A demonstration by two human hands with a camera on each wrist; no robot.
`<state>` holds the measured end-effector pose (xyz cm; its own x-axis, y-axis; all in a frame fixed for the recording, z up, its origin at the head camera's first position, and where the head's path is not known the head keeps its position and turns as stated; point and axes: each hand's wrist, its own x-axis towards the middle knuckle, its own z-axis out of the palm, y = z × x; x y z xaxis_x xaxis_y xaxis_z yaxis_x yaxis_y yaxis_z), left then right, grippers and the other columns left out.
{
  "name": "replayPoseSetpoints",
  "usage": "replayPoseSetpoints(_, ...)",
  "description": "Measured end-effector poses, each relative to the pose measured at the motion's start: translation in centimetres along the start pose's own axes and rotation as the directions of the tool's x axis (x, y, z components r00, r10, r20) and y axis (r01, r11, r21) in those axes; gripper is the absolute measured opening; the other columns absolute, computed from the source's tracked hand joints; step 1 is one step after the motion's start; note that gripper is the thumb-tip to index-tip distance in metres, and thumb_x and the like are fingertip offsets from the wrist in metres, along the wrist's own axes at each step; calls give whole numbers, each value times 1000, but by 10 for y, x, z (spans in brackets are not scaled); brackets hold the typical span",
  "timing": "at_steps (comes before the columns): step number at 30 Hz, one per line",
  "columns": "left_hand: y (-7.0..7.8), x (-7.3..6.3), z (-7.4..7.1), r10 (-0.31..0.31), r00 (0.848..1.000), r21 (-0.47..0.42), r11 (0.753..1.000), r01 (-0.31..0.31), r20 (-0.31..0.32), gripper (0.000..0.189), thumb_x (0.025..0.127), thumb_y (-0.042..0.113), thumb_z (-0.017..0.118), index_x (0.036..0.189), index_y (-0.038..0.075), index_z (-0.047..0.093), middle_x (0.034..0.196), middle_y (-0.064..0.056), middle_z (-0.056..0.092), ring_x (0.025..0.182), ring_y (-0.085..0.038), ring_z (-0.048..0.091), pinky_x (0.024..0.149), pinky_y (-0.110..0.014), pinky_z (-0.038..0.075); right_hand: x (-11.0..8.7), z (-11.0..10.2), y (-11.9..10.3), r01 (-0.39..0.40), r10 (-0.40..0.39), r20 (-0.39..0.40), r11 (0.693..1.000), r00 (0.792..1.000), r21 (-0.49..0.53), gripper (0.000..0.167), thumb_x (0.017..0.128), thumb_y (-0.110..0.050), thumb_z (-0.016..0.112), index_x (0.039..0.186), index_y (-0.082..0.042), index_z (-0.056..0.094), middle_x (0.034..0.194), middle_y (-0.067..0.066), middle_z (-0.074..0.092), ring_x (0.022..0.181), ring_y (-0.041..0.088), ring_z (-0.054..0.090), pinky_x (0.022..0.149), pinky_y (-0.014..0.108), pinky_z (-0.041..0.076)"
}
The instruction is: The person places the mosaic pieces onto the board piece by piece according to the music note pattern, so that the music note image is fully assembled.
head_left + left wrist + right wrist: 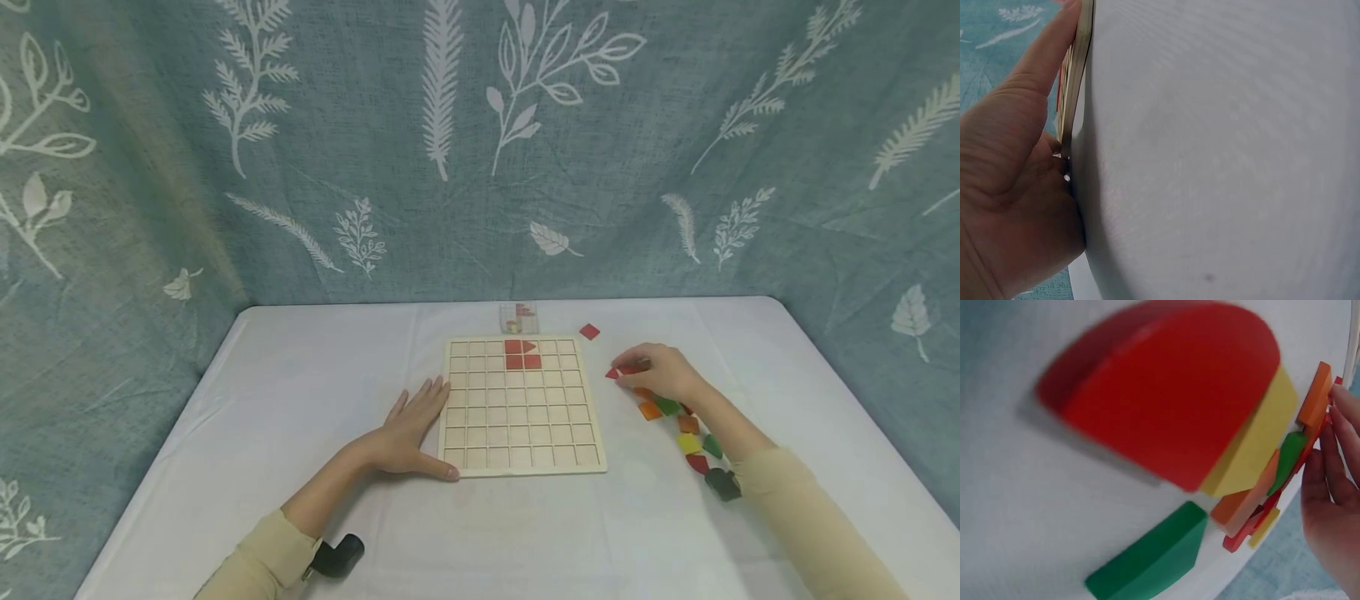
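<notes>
A square wooden grid board (522,477) lies on the white table, with several red pieces (513,362) set in its far rows. My left hand (405,435) is spread along the board's left edge, thumb at the near left corner. To the right of the board, my right hand (660,371) pinches a small red block (612,374) between thumb and fingers, close to the table. More red shows under its fingers, partly hidden. In the right wrist view, the fingertips (1329,428) reach the far end of a row of coloured blocks.
Orange (650,410), yellow (688,443) and green blocks (712,447) trail beside and under the right forearm. A red diamond (589,332) lies near the board's far right corner. Behind the board stands a small clear case (518,317). A patterned curtain (465,233) hangs beyond the table.
</notes>
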<state>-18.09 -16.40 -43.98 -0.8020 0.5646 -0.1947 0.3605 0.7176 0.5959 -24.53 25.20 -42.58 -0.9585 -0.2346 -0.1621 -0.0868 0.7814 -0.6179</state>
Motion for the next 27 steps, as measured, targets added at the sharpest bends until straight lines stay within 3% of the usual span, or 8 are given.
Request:
replayPoseSetpoints(5, 0, 0, 0, -2, 1000, -3, 1000, 2, -2, 127, 70, 55, 82, 154, -3, 7, 161, -20, 1, 149, -33, -5, 117, -52, -9, 2, 2, 4, 16, -16, -11, 1000, 1000, -2, 24, 90, -19, 72, 111, -7, 72, 116, 13, 65, 108, 33, 59, 94, 48, 50)
replayPoseSetpoints(12, 1, 0, 0, -2, 1000, 1, 1000, 2, -1, 127, 70, 56, 81, 154, -3, 6, 161, -20, 1, 149, -33, -5, 117, -53, -9, 6, 1, 4, 60, -61, -40, 998, 997, -22, 22, 89, -22, 73, 105, -7, 74, 107, 9, 69, 98, 28, 62, 84, 42, 55)
replayPoseSetpoints(18, 2, -1, -1, 12, 1000, -5, 1000, -12, -1, 126, 71, 54, 82, 154, -4, 7, 161, -21, 2, 148, -34, -4, 117, -54, -7, 12, 5, -3, -10, 20, -90, 993, 996, 115, 36, 87, -37, 74, 111, -11, 73, 110, 8, 70, 87, 24, 64, 67, 30, 55)
replayPoseSetpoints(22, 1, 0, -1, 12, 1000, -5, 1000, -12, -5, 126, 71, 54, 82, 154, -4, 7, 161, -21, 2, 148, -34, -4, 117, -54, -7, 19, 13, -19, -20, 37, -103, 987, 994, 161, 39, 85, -41, 75, 110, -11, 73, 110, 8, 69, 92, 24, 61, 74, 33, 52)
replayPoseSetpoints(27, 2, 0, -1, 4, 1000, -11, 1000, -4, -5, 126, 70, 54, 82, 154, -4, 7, 161, -21, 3, 149, -34, -4, 117, -54, -8, 28, 29, -42, -5, 19, -106, 991, 994, 130, 35, 83, -39, 78, 104, -11, 76, 104, 5, 71, 101, 24, 59, 86, 41, 49)
